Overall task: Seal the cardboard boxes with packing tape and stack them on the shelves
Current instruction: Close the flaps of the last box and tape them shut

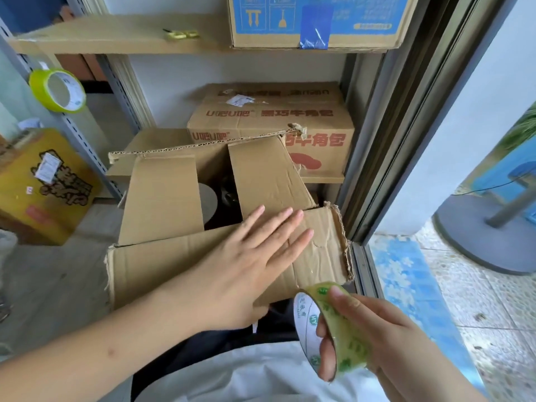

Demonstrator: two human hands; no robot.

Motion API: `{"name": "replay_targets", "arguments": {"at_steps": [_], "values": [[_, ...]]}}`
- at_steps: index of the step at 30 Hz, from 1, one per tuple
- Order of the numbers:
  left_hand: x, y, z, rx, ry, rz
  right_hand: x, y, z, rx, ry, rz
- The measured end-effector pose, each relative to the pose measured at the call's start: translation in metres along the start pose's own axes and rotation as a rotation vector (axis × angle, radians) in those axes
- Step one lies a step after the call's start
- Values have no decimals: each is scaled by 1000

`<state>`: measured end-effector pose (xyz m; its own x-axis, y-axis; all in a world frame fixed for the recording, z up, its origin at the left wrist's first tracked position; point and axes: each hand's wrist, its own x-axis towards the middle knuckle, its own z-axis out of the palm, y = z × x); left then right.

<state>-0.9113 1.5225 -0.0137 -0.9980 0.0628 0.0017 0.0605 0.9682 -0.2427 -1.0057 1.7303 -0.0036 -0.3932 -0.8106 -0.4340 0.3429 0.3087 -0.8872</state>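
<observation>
In front of the shelves, the left hand [246, 256] presses flat, fingers straight, on the cardboard box's [162, 265] near flap; just beside its near right corner, the right hand [377, 338] grips the tape roll [333, 329].

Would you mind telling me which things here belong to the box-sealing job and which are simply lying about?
In use:
- open cardboard box, near flap pressed flat by the left hand
- tape roll held in the right hand

Lying about:
- spare green tape roll hanging on the shelf upright
- yellow box on the floor
- printed boxes already shelved
- blue-printed box on the upper shelf
</observation>
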Motion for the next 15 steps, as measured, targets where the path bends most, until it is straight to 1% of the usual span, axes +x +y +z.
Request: {"name": "replay_targets", "arguments": {"at_steps": [6, 11, 15], "values": [[10, -2, -9, -51, -82, -2, 6, 2, 3, -69, 33, -57], [18, -22, -31, -276, -177, 3, 5, 6, 5, -92, -4, 2], [18, -27, -45, -381, -226, 19, 9, 5, 10, -85, 16, -75]]}}
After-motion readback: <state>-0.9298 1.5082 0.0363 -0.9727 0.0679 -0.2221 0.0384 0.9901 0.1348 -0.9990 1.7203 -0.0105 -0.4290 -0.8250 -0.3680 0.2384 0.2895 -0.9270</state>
